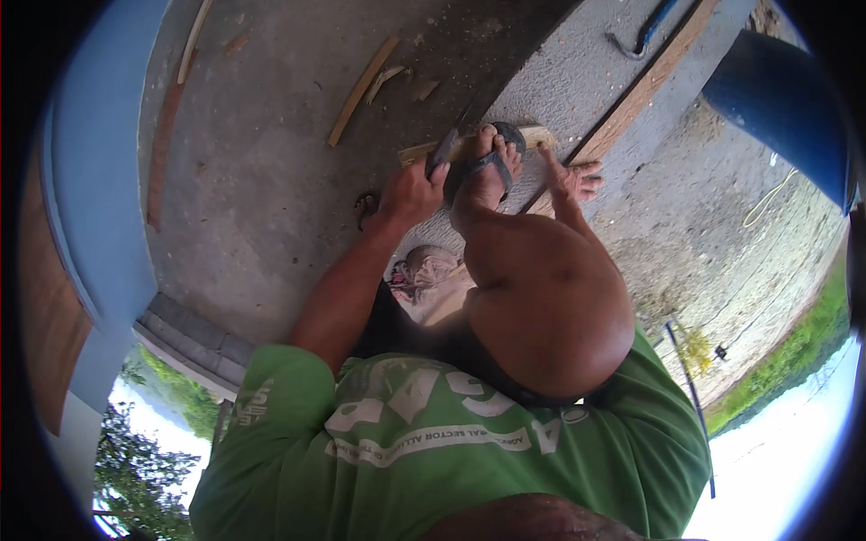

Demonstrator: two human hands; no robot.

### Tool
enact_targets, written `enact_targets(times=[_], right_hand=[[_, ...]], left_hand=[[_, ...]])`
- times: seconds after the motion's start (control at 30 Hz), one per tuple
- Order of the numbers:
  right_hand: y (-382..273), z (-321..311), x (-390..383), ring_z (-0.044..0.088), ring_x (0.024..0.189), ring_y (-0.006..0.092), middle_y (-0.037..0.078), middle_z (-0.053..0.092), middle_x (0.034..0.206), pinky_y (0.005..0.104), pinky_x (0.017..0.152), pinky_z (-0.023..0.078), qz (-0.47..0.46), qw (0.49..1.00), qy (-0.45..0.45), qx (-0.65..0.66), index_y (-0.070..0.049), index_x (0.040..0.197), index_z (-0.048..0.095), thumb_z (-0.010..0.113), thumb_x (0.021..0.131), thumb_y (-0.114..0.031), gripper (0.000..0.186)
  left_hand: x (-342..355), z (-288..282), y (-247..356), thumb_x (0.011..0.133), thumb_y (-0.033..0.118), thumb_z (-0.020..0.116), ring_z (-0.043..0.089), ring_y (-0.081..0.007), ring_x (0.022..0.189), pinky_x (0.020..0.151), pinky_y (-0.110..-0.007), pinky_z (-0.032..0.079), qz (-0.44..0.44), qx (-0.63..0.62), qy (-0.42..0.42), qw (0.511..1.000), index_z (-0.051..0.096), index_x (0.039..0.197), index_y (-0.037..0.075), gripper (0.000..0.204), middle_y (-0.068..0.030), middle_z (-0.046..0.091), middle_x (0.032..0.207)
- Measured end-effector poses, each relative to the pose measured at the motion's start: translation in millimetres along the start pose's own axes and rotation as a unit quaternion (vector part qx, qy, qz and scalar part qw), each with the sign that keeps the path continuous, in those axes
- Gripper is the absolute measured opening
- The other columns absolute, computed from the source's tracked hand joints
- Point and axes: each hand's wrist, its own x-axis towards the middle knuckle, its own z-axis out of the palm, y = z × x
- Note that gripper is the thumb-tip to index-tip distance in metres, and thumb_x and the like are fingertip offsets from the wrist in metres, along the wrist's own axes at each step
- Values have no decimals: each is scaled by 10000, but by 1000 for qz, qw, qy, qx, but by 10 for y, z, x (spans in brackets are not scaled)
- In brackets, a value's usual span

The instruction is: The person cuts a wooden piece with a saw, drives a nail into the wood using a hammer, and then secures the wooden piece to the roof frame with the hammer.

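Note:
A short wooden board [534, 137] lies across the edge of a raised concrete step. My foot in a dark flip-flop [508, 137] stands on it and hides its middle. My left hand [413, 194] is closed around the dark handle of what looks like a handsaw [441, 155], by the board's left part. Its thin blade shows almost edge-on, pointing away from me; whether it touches the wood I cannot tell. My right hand [570, 182] has its fingers spread, one reaching to the board's right end, the others by a longer plank.
The long plank [645, 87] runs diagonally along the step, with a blue pry bar [651, 32] beyond it. Wood strips [363, 90] lie on the concrete floor at left. A blue barrel [780, 108] is at far right; a crumpled cloth [424, 270] lies below my foot.

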Motion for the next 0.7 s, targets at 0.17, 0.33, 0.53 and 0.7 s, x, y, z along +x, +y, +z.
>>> enact_targets(times=[0.17,0.33,0.53,0.7], right_hand=[[-158,-144,-232,-26,1490,474,228,-33,1629,696,1136,115,-129,986,47,-91,-203,1589,-12,795,609,-714,1369],[-103,-109,99,452,1258,400,187,486,1368,513,1028,399,-627,774,-3,-86,-166,1391,546,757,792,-229,638],[-384,-318,107,563,1179,316,123,578,1287,446,989,450,-666,734,-39,-129,-134,1280,621,735,816,-199,482],[-431,-295,134,609,1115,288,93,620,1228,433,971,456,-645,734,-60,-205,-171,1304,611,715,846,-202,471]], left_hand=[[90,115,-172,986,361,530,628,-519,887,735,-556,516,36,22,40,998,623,1045,-5,383,-315,653,884],[52,45,-199,982,389,527,630,-527,834,729,-583,517,52,-38,-3,998,598,1119,-24,441,-327,648,825],[-1380,-567,-351,954,349,573,654,-498,856,747,-539,531,-47,6,-30,998,540,1299,-16,502,-323,659,908],[-2316,-1061,-469,947,340,584,665,-486,923,828,-520,536,-86,19,-70,994,511,1371,-3,550,-307,675,1005]])
